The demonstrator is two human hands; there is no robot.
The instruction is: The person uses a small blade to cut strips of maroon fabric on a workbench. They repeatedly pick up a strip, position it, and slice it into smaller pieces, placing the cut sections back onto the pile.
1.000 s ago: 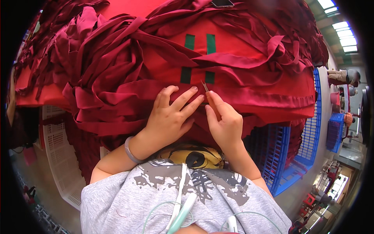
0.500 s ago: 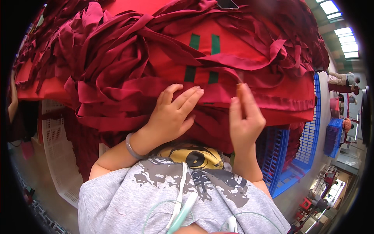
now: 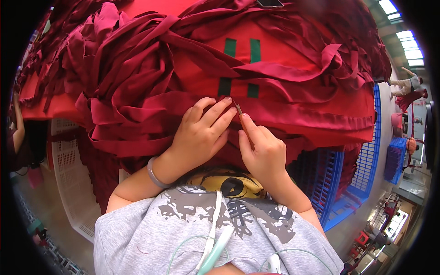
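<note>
A long strip of dark red fabric (image 3: 298, 112) lies across the front of the red-covered table (image 3: 293, 46). My left hand (image 3: 199, 133) rests on that strip with its fingers stretched out, pressing it down. Close beside those fingertips, my right hand (image 3: 266, 151) is closed round a small slim tool (image 3: 241, 114) with an orange-brown handle and a thin metal tip. The tip points up and left, at the fabric by my left index finger. Whether it touches the cloth I cannot tell. My right palm hides the rest of the handle.
Heaped dark red strips (image 3: 133, 59) cover the table's left and far side. Green tape marks (image 3: 224, 86) show on the red surface. A phone (image 3: 269, 3) lies at the far edge. A white crate (image 3: 68, 174) stands at left, a blue crate (image 3: 362, 183) at right. Other people are beyond.
My right hand has moved left and slightly down with the tool, from over the strip's right part to beside my left fingertips. My left hand has stayed nearly in place.
</note>
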